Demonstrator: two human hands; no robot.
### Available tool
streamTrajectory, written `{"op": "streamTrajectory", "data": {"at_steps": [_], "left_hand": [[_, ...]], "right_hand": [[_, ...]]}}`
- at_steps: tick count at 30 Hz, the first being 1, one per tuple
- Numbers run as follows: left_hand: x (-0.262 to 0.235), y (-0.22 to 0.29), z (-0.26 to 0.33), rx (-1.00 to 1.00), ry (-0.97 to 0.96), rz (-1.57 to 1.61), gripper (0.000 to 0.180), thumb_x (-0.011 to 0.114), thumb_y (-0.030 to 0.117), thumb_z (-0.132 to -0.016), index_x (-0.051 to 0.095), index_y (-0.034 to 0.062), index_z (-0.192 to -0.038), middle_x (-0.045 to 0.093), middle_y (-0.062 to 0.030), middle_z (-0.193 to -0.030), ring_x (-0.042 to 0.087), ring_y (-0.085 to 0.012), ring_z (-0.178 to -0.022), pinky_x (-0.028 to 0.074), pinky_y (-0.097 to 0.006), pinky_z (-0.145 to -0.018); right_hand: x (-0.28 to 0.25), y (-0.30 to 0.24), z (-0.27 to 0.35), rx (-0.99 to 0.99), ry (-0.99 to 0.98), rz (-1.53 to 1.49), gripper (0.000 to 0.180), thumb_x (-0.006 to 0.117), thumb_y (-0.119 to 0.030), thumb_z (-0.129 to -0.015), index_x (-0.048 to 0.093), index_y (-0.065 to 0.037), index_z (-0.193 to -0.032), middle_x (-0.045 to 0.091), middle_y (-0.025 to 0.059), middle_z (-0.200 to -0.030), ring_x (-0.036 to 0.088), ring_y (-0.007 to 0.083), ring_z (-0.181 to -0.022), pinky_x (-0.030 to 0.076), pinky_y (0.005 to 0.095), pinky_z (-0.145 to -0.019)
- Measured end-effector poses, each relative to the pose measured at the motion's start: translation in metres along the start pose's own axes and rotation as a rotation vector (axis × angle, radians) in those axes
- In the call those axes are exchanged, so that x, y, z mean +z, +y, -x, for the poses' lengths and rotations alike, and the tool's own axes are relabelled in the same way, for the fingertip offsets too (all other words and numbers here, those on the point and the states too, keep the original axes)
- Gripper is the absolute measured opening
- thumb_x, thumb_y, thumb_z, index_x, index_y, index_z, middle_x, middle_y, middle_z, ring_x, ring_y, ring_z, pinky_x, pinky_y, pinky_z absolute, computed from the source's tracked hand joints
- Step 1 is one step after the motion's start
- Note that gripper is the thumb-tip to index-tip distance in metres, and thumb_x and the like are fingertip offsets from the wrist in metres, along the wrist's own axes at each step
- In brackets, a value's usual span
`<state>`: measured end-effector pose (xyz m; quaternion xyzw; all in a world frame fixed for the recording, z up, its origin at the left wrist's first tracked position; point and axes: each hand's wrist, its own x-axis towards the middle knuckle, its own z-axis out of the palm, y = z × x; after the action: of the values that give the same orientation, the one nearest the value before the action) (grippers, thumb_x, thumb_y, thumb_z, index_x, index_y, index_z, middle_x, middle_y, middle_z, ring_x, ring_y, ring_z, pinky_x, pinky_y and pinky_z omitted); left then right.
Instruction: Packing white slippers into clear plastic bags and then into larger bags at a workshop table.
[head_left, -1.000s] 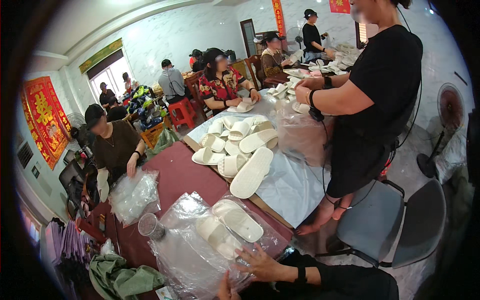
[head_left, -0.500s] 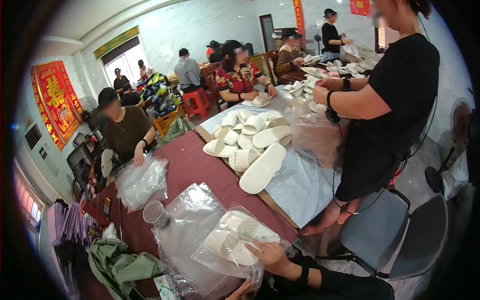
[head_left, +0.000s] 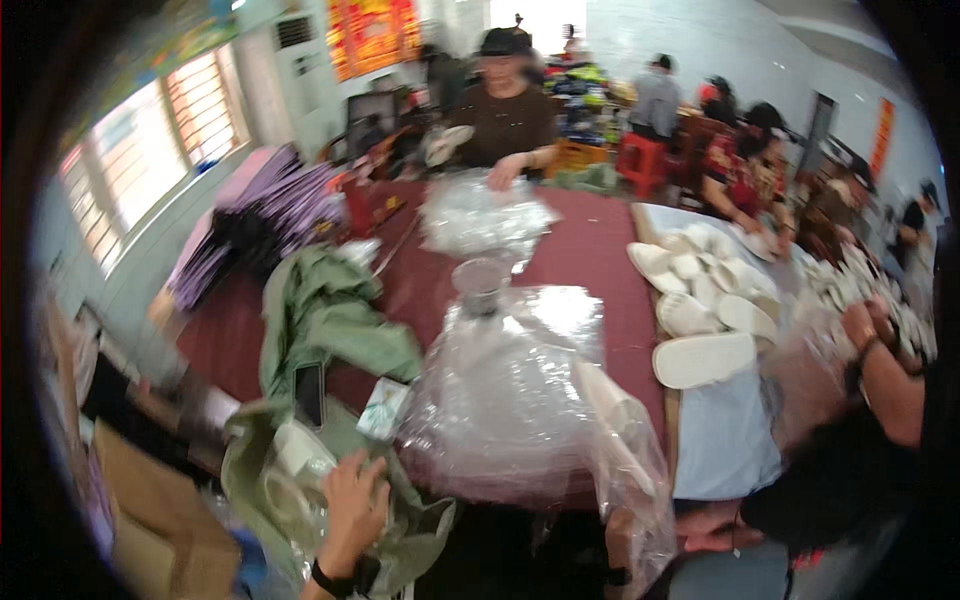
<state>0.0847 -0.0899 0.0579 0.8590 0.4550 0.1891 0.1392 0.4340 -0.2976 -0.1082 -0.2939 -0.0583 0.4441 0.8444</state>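
Observation:
My left hand (head_left: 355, 505), fingers spread, is over an open green sack (head_left: 245, 465). Inside the sack, beside that hand, lie white slippers (head_left: 300, 450) in clear plastic, partly covered by the hand. My right hand (head_left: 620, 540) grips the lower part of a clear plastic bag (head_left: 660, 500) at the table's near right edge; its fingers are partly hidden. White slippers (head_left: 622, 425) stand tilted inside this bag, blurred by motion. Left of it, flat clear bags (head_left: 500, 390) lie on the dark red tabletop (head_left: 590, 240).
A clear plastic cup (head_left: 480, 285) stands on the bags. A phone (head_left: 310, 392) and a small box (head_left: 385, 408) lie near the sack. Loose slippers (head_left: 705, 360) are piled at right, beside a co-worker's arm (head_left: 890, 390). Another person (head_left: 505, 120) handles bags (head_left: 480, 220) across the table. Cardboard (head_left: 160, 510) stands lower left.
The view has swung left. My left hand has let go of the bagged slippers and moved left to the green sack. My right hand now holds the bag, its slippers tilted more upright.

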Motion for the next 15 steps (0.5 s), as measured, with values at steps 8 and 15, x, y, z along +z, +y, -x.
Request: {"op": "streamTrajectory", "data": {"at_steps": [8, 15], "left_hand": [[-0.054, -0.035, 0.052, -0.421, 0.131, -0.774, 0.065, 0.065, 0.042, -0.076, 0.049, 0.0094, -0.13, 0.033, -0.0243, -0.14, 0.021, -0.0492, -0.131, 0.005, -0.066, -0.105], [-0.084, -0.068, 0.071, -0.753, -0.024, -0.604, 0.07, 0.062, 0.051, -0.077, 0.043, 0.016, -0.135, 0.028, -0.0227, -0.144, 0.024, -0.0476, -0.132, 0.012, -0.067, -0.103]], "right_hand": [[0.091, 0.01, 0.037, -0.981, -0.192, 1.922, 0.032, 0.054, -0.02, -0.091, 0.053, -0.002, -0.117, 0.054, 0.0137, -0.118, 0.053, 0.024, -0.106, 0.045, 0.0408, -0.092], [0.181, 0.07, 0.037, 0.023, 0.081, 0.233, 0.021, 0.051, -0.016, -0.091, 0.06, 0.002, -0.099, 0.061, 0.0117, -0.104, 0.055, 0.0205, -0.093, 0.046, 0.0347, -0.082]]}}
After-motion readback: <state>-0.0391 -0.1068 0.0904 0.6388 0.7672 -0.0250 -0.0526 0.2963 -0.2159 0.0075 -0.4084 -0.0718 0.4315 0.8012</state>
